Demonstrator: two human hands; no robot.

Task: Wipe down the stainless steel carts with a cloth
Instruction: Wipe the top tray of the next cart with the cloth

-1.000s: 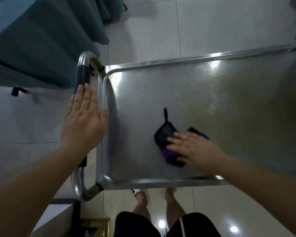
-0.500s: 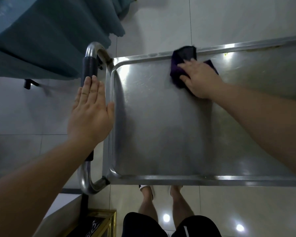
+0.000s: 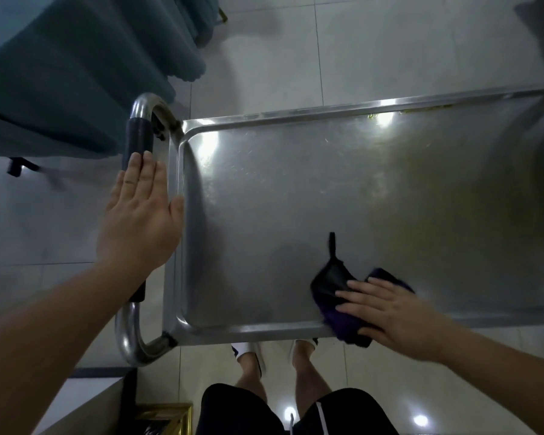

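1. At the near rim of the stainless steel cart's tray top (image 3: 296, 189), the right hand (image 3: 399, 315) presses a crumpled dark purple cloth (image 3: 336, 296) with flat, spread fingers.
2. Left hand (image 3: 139, 215), flat and gripping nothing, rests on the black-sleeved push handle (image 3: 138, 136).
3. Risk: the cloth overhangs the rim and could slide off.
4. Risk: the ungripped cart may roll.
5. The cart's long axis runs left-right, handle end leftward.

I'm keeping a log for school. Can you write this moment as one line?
left hand flat on steel cart's black-gripped handle | right hand presses dark purple cloth at tray's near rim
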